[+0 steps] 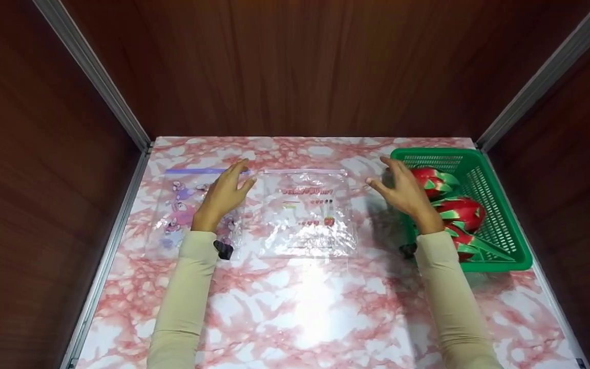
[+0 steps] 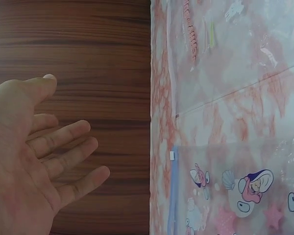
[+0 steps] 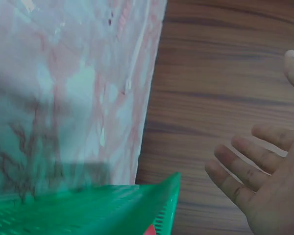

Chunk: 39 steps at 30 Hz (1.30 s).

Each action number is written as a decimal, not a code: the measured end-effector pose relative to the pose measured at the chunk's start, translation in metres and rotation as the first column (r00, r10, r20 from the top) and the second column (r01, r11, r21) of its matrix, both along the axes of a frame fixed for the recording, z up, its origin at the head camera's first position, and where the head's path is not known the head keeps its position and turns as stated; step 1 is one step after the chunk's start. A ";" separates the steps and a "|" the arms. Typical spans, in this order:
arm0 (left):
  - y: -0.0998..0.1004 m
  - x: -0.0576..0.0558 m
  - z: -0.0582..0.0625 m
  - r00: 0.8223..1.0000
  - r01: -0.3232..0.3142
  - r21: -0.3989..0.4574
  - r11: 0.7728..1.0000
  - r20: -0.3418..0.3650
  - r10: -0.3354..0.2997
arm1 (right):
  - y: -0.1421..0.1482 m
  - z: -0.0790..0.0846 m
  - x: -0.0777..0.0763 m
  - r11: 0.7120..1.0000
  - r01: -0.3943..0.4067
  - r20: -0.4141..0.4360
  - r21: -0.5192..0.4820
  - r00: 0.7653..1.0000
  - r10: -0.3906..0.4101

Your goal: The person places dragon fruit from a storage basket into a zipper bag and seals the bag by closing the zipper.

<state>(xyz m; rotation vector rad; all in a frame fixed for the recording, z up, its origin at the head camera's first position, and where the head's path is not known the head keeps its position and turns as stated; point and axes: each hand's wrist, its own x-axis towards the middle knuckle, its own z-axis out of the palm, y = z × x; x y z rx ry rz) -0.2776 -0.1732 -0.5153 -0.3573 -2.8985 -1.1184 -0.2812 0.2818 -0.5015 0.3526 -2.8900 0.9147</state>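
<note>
My left hand (image 1: 222,197) hovers over a clear zip bag with a purple top strip and cartoon prints (image 1: 180,205), its fingers relaxed and holding nothing. In the left wrist view the palm and spread fingers of that hand (image 2: 44,152) show. Between the hands lies a second clear zip bag (image 1: 305,215) with red lettering and a pale pink top strip. My right hand (image 1: 407,192), fingers loosely extended, is above the left side of a green basket (image 1: 518,230). Inside the basket are several red dragon fruits (image 1: 461,212) with green scales, partly hidden by the right hand and sleeve.
The table (image 1: 285,297) has a pink-and-white marbled top with a bright glare near the front. Dark wood panels (image 1: 300,66) enclose it at the back and both sides, with metal corner strips (image 1: 95,72). The basket stands close to the right edge.
</note>
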 end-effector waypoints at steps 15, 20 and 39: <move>0.009 -0.002 -0.014 1.000 0.008 0.087 0.996 -0.009 -0.007 | -0.011 -0.010 0.001 0.997 0.000 0.004 -0.074 1.000 0.001; 0.012 -0.002 -0.018 1.000 0.002 0.092 0.996 0.019 -0.004 | -0.015 -0.014 0.002 0.996 0.009 0.004 -0.090 1.000 -0.009; 0.021 0.001 -0.033 0.999 -0.005 0.124 0.992 0.050 -0.001 | -0.023 -0.031 0.004 0.987 0.003 0.029 -0.163 1.000 0.001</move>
